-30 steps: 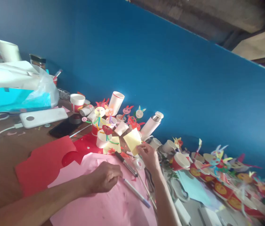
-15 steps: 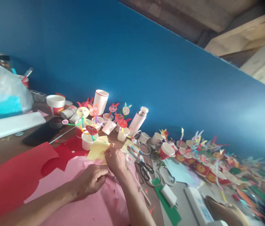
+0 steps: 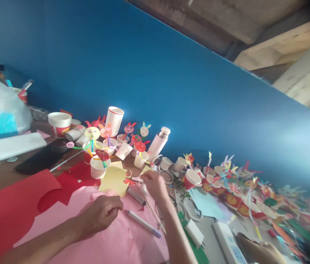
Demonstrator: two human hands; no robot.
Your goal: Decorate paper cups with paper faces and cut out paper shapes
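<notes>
Head view, tilted. My right grip [image 3: 155, 185] is up over the edge of the papers, fingers pinched together on a thin pale strip [image 3: 137, 179]. The strip pokes out to the left of my fingertips, just beside the yellow paper [image 3: 112, 180]. Too small to say exactly what the strip is. My left grip [image 3: 99, 214] sits low on the pink paper [image 3: 61, 220], fingers curled, knuckles up, just below the yellow paper's lower edge. Can't tell if it has hold of anything.

The yellow paper lies on the pink sheet, tilted, right by a white paper cup [image 3: 99, 167] with a red heart on colored strips. Red paper [image 3: 11, 209] lies left of the pink sheet. A marker [image 3: 143, 223] and a dark pen [image 3: 136, 196] lie just right of my left grip.

Behind on the surface [image 3: 0, 183], more cup crafts and a pale thermos [image 3: 155, 143] stand along a blue wall [image 3: 143, 73]. To the right, a row of red cups [image 3: 232, 200]. Far left, a plastic bag [image 3: 0, 106] and a phone [image 3: 36, 161].
</notes>
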